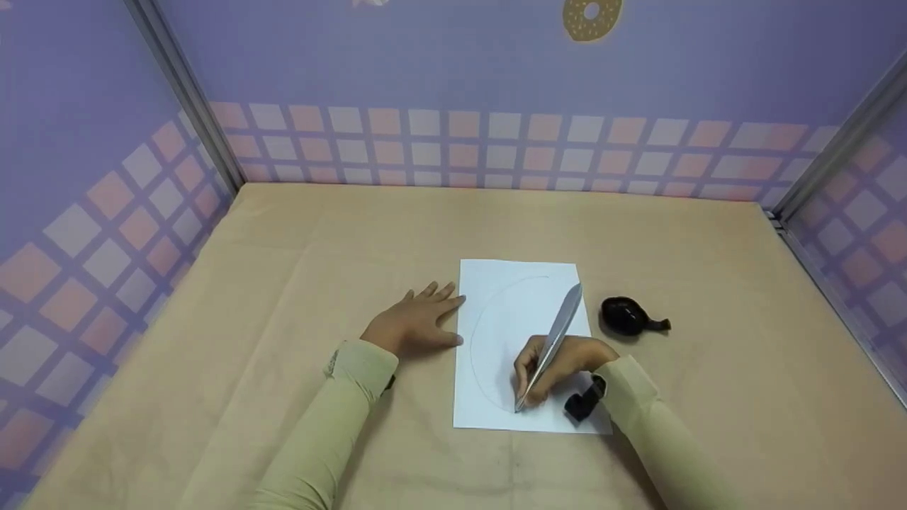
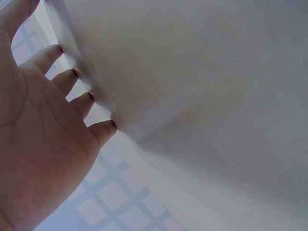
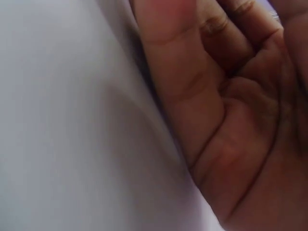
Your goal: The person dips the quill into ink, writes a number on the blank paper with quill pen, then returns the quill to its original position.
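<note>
A white sheet of paper (image 1: 496,340) lies on the table, bearing a thin curved pencil-like line, an arc open to the right. My right hand (image 1: 560,361) rests on its lower right part and pinches a silver, feather-shaped pen (image 1: 563,319). The pen leans up to the right, its tip at the arc's lower end. My left hand (image 1: 418,322) lies with fingers spread on the table, its thumb and forefinger at the sheet's left edge. In the left wrist view the fingertips (image 2: 107,129) touch the surface. The right wrist view shows curled fingers (image 3: 173,62); the pen is hidden there.
Right of the paper sits a glossy black rounded object (image 1: 625,316) with a short stem. A beige cloth (image 1: 340,241) covers the table. Purple walls with pink and white squares (image 1: 425,149) stand behind and on both sides.
</note>
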The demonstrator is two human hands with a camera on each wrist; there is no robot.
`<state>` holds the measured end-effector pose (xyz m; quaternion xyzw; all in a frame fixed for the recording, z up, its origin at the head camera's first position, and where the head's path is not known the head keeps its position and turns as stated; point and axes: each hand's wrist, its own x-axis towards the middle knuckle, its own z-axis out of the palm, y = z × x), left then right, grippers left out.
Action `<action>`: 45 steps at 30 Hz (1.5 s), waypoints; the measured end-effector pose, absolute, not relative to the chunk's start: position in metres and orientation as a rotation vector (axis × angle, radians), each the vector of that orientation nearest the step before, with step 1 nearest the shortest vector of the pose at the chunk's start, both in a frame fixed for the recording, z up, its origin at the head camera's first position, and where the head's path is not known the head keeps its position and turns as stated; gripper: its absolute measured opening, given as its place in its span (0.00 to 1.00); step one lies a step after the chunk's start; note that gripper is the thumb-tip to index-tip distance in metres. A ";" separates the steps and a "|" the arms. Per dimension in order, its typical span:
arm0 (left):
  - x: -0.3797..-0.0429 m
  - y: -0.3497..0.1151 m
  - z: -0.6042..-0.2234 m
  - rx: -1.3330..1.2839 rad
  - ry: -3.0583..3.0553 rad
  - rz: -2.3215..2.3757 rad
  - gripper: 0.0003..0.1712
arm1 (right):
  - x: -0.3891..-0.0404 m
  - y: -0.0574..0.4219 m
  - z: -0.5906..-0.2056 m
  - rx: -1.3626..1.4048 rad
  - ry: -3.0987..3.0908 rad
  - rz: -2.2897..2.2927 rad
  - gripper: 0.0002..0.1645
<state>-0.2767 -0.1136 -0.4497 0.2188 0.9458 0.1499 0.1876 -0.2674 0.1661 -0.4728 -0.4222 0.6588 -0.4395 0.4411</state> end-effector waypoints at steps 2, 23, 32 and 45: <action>-0.277 -0.113 -0.449 0.614 2.661 0.418 0.45 | -0.267 0.169 -0.473 -1.043 1.628 -1.098 0.12; -0.277 -0.114 -0.449 0.606 2.657 0.435 0.45 | -0.266 0.194 -0.468 -1.023 1.664 -1.121 0.10; -0.279 -0.113 -0.451 0.605 2.655 0.424 0.46 | -0.268 0.204 -0.467 -0.978 1.705 -1.093 0.12; -0.276 -0.113 -0.449 0.633 2.659 0.410 0.44 | -0.270 0.213 -0.468 -0.970 1.752 -1.118 0.11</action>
